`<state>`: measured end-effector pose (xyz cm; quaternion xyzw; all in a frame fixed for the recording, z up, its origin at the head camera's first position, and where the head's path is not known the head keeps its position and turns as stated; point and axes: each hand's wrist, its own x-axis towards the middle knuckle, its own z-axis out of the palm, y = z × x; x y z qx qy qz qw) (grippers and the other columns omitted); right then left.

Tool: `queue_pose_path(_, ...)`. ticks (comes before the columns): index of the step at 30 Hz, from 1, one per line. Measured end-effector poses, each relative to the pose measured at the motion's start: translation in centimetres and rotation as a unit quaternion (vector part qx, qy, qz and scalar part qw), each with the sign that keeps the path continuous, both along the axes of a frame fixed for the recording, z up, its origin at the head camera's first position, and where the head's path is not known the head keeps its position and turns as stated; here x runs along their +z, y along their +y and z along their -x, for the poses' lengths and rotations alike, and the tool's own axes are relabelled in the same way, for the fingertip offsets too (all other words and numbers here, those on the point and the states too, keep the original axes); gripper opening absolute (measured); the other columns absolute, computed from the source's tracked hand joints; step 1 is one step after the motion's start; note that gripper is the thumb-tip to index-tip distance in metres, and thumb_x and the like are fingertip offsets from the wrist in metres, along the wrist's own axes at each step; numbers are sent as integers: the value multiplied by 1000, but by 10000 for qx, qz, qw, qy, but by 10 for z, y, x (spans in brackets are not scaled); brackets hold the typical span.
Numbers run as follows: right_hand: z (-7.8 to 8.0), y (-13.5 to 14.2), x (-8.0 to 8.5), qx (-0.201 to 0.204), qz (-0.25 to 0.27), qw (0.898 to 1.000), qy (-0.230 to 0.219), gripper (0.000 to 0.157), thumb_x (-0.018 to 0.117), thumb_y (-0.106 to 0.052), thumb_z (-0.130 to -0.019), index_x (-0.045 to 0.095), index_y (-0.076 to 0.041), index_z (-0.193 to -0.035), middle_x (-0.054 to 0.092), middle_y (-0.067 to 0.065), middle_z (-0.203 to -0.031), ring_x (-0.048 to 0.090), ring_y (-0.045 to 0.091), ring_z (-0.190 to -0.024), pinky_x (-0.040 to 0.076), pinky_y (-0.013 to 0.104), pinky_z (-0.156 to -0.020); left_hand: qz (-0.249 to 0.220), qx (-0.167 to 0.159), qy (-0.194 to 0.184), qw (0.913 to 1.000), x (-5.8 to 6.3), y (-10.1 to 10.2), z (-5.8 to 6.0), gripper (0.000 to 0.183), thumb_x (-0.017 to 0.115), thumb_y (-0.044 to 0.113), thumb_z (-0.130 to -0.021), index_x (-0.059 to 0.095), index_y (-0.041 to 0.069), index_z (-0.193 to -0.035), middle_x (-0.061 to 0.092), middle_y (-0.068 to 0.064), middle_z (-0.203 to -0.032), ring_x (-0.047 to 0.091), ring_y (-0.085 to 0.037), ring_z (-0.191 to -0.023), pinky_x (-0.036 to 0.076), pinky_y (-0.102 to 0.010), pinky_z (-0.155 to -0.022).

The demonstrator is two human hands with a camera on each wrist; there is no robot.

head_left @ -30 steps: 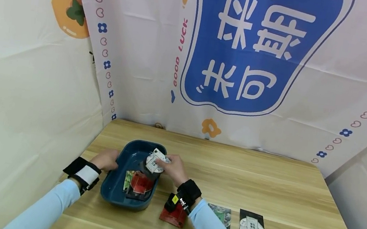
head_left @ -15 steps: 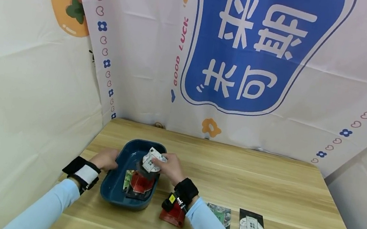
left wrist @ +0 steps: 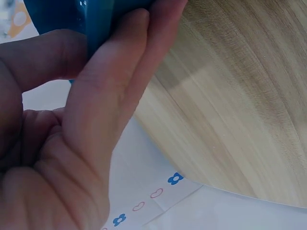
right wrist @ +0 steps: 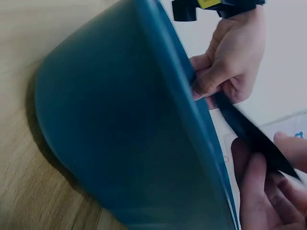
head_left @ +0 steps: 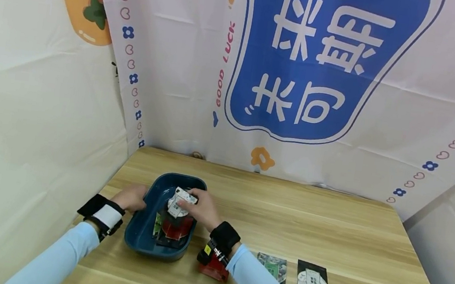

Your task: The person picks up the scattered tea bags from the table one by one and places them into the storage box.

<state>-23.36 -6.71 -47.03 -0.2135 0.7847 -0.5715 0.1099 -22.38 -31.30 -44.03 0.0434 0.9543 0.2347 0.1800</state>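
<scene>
While gripped: one tub (head_left: 138, 233), six packets (head_left: 179, 204).

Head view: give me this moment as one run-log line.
left hand: grips tray rim | right hand: holds white packet over tray | tray: packets inside | table: three more packets
</scene>
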Motion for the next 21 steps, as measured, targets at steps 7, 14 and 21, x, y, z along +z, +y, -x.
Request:
queue_pose_path(7,-6,8,8,381,561,9976,173,32,61,-8,-96,57,1,-127,65,24,-122,64,34,-112,54,27,-91,65,-10,33,10000,-3,-1,1,15,54,-9,-81,51,5,-77,52,-5,-66,51,-15,-53,42,-22,-47)
queue_pose_path(14,-19,39,44,206,671,9973,206,34,58,-1,-96,55,7,-129,60,31,-126,60,43,-116,52,26,-93,136,46,-75,9999,-2,-1,3,15,54,-7,-82,50,5,-76,51,-3,-64,49,-14,-51,40,-21,-47)
queue_pose_path(21,-13,70,22,103,222,9985,499,39,62,-8,-96,55,3,-133,60,27,-130,61,37,-118,51,35,-99,181,50,-102,9998,0,0,3,16,54,-7,-83,50,6,-75,51,-4,-65,50,-15,-52,42,-22,-47)
